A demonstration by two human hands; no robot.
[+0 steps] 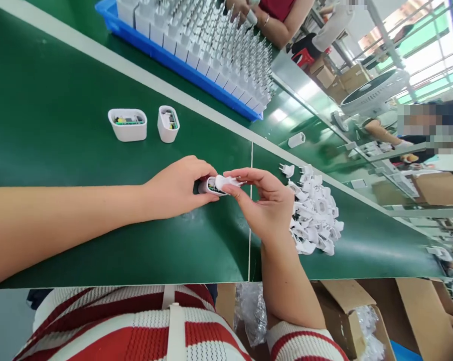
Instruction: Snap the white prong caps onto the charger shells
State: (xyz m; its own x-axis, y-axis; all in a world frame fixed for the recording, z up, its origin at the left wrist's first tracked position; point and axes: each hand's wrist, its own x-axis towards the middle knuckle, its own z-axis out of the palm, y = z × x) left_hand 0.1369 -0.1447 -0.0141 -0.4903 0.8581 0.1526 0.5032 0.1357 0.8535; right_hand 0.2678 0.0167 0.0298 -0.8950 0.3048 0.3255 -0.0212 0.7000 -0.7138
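My left hand [184, 186] is closed around a white charger housing [205, 186], whose open end shows a circuit board and faces right. Between the thumb and fingers of my right hand [266, 198] is a white plug cover [232, 182] with metal pins pointing right. The cover's near edge meets the housing's open end; whether they touch all round is hidden. Two more white housings stand upright to the upper left, a wide-facing housing [128, 125] and a narrower-facing housing [168, 124], with circuit boards inside. A pile of white plug covers [316, 213] lies right of my right hand.
A blue tray [188, 70] packed with pinned white chargers stands at the back. One white housing [296, 140] lies on its side beyond the pale strip. Other people sit across the green table [60, 150]. Cardboard boxes [346, 301] are below its front edge.
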